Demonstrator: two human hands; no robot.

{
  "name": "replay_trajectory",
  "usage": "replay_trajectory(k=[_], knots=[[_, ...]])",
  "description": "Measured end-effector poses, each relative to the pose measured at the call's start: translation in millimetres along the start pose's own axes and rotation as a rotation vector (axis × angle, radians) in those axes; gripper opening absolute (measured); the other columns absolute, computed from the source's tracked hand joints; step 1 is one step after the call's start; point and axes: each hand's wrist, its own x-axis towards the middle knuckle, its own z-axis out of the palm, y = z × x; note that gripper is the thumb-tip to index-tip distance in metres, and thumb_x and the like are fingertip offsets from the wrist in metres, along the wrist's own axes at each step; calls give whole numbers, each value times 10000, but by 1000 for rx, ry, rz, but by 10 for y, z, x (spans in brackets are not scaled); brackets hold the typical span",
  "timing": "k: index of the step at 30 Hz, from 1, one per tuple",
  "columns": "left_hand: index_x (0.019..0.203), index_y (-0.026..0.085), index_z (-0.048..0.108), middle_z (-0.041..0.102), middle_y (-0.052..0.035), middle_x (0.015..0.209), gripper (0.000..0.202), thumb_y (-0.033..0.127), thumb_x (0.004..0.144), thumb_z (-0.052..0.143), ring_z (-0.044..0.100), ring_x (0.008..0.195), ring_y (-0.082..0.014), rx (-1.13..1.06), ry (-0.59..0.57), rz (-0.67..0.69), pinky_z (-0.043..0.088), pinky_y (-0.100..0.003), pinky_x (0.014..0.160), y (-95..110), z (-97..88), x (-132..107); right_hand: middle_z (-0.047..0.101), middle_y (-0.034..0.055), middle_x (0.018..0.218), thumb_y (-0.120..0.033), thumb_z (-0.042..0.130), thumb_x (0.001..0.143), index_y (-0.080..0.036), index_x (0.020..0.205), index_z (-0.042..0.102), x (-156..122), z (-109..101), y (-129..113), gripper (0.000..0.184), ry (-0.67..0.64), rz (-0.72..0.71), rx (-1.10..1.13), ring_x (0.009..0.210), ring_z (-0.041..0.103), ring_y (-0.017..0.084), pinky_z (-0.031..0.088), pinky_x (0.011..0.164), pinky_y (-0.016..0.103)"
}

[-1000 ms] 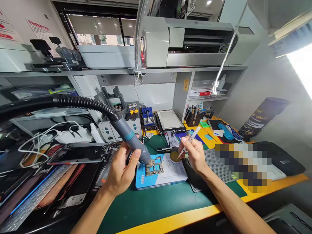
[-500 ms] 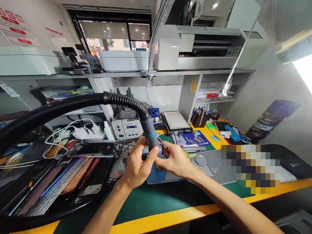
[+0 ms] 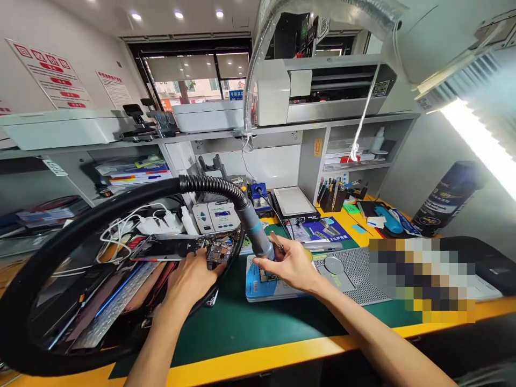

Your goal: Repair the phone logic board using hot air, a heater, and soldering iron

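Note:
My right hand [image 3: 291, 266] is closed round the lower end of a grey hot-air wand [image 3: 255, 230] on a black ribbed hose [image 3: 121, 207]; a thin tool, apparently tweezers, sticks up between its fingers. The nozzle points down at a small circuit board [image 3: 266, 277] on a blue and white mat [image 3: 258, 286]. My left hand [image 3: 190, 278] reaches left, with its fingertips at an opened phone with bare boards [image 3: 219, 250]. I cannot see whether those fingers hold anything.
Several phones and screens [image 3: 161, 248] lie at the left with white cables [image 3: 121, 228]. A hot-air station [image 3: 217, 216], a heating plate [image 3: 293, 202], a grey perforated mat [image 3: 350, 271] with a round disc [image 3: 334, 265], and a dark spray can [image 3: 445, 196] stand around.
The wand has passed from my left hand to my right hand. My left hand let go of it and moved left to the opened phone. The camera tilted up.

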Motion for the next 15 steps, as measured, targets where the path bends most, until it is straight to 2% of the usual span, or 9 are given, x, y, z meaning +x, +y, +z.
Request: replay_trajectory(k=[3,7,11,15], knots=[[1137,141,600,672,-262,1169,562,611,863,460,644,1098,-452,77,-32,-27,490,-502,842,91,-12,19,422,-75,572,-434,752,797,-193,727,578,-21,-18,41,305,7,0,-20,521,296,86,228,468,240],[1092,138,619,685,-260,1133,536,598,865,462,665,1053,-434,50,-46,-9,493,-462,802,145,-40,71,420,-77,572,-423,749,795,-198,716,560,-32,-50,63,305,7,-13,-32,519,299,86,223,466,241],[1046,181,655,734,-182,1036,507,617,805,563,695,1005,-360,-18,-60,39,491,-372,783,138,-36,114,420,-76,591,-423,747,795,-198,729,555,-33,-82,56,303,24,-42,-34,532,302,88,230,478,242],[1031,221,667,740,-139,1085,450,589,777,619,688,1041,-324,-84,-56,86,487,-336,797,144,6,142,401,-79,582,-424,757,790,-196,722,539,-43,-94,55,323,30,-49,-48,538,300,88,227,489,244]])
